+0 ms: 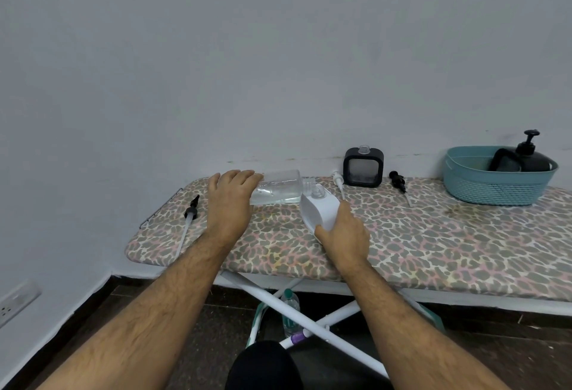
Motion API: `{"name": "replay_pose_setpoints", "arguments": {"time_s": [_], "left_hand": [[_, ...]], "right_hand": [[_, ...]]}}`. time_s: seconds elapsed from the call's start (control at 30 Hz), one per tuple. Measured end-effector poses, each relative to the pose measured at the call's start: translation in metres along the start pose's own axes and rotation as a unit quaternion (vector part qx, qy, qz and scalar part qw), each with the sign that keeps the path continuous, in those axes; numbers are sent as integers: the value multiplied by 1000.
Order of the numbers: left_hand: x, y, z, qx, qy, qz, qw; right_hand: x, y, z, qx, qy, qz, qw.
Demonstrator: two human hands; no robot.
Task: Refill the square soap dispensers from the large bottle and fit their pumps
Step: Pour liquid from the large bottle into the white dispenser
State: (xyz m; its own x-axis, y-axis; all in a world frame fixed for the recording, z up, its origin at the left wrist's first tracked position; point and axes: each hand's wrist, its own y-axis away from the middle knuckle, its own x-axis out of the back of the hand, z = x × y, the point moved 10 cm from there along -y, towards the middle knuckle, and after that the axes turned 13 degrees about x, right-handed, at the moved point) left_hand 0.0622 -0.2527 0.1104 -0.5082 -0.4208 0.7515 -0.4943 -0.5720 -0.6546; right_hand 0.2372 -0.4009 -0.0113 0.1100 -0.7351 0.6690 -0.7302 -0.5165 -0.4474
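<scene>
- Black pump [191,212] lay loose at worktop [433,235] left end.
- Left hand [230,196] gripped the tipped big bottle [280,187], fingers curled over its base.
- Pouring step: bottle mouth met white dispenser [320,208] neck; right hand [342,230] held it tilted.
- Next likely: steady pour, then fit white pump [339,182].
- Black dispenser [363,171] stood open behind, unfilled as far as visible; second black pump [399,180] beside it.
</scene>
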Motion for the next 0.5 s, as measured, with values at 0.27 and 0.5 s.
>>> {"name": "replay_pose_setpoints", "arguments": {"time_s": [0.27, 0.5], "left_hand": [[1, -2, 2, 1, -1, 8, 1000], [1, -2, 1, 2, -4, 4, 1000]], "right_hand": [[1, -1, 3, 4, 22, 2, 1000], [2, -1, 2, 8, 31, 8, 999]]}}
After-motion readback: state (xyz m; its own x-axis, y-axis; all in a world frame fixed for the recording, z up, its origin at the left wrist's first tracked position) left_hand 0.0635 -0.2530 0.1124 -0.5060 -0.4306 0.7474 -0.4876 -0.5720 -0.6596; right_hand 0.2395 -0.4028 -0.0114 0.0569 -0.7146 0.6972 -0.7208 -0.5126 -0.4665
